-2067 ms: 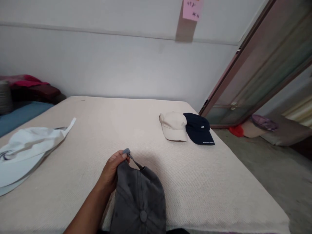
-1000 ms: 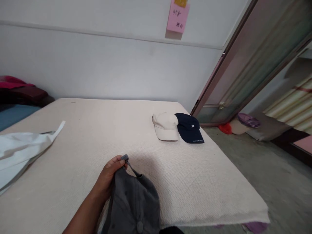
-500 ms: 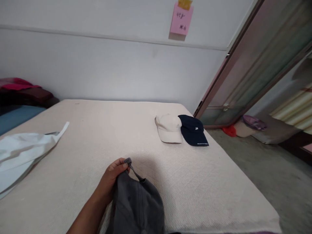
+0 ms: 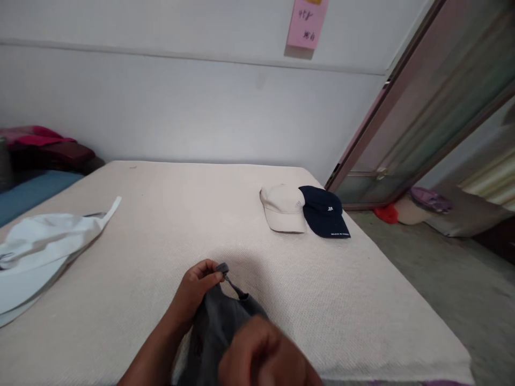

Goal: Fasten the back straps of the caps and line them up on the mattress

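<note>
Between the thumb and fingers of my left hand is the back strap of a dark grey cap. The strap's end sticks out past my thumb, and the back opening faces away from me. My right hand is over the cap's right side, close to the camera. It looks curled but is smeared by motion, so whether it touches the cap is unclear. It hides much of the cap's lower part.
A beige cap and a navy cap lie together toward the far right of the pale bedspread. On the left lies a white cap. A pink note hangs on the wall. Beyond the right edge is floor.
My right hand has come into view from below, over the grey cap. My left hand keeps its hold on the strap. The view has shifted slightly.
</note>
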A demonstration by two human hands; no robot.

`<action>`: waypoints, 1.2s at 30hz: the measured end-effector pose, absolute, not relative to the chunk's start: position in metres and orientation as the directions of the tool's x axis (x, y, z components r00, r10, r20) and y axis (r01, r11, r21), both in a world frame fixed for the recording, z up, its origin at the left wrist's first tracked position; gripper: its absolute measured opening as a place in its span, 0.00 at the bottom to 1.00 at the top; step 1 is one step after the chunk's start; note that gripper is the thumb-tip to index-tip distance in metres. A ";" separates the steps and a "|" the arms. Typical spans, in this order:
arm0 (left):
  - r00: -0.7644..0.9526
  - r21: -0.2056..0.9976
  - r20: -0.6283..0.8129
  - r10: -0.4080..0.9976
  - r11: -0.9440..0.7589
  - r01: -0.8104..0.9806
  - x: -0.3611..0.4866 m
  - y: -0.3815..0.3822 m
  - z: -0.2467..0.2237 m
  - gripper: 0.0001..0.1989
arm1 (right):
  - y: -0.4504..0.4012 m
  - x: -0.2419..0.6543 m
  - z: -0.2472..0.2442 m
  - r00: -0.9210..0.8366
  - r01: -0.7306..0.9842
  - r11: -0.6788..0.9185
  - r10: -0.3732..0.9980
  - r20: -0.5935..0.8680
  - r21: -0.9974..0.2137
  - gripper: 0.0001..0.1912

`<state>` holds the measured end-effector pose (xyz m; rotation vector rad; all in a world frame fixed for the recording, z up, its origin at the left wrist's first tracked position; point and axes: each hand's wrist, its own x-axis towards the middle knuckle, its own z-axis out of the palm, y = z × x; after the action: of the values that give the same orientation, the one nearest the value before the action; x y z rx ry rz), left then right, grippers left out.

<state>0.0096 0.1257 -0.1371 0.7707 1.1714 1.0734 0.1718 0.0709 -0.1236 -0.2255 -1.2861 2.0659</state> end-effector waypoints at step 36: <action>0.313 0.819 -0.346 0.884 0.448 -0.360 0.023 0.094 -0.128 0.10 | 0.110 0.177 -0.136 -0.316 -0.613 -0.309 0.939 -0.134 -0.727 0.04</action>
<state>0.0233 0.0939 -0.1277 0.6982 0.9006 0.9143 0.1766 0.1099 -0.1360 -0.6811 -0.6942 1.8237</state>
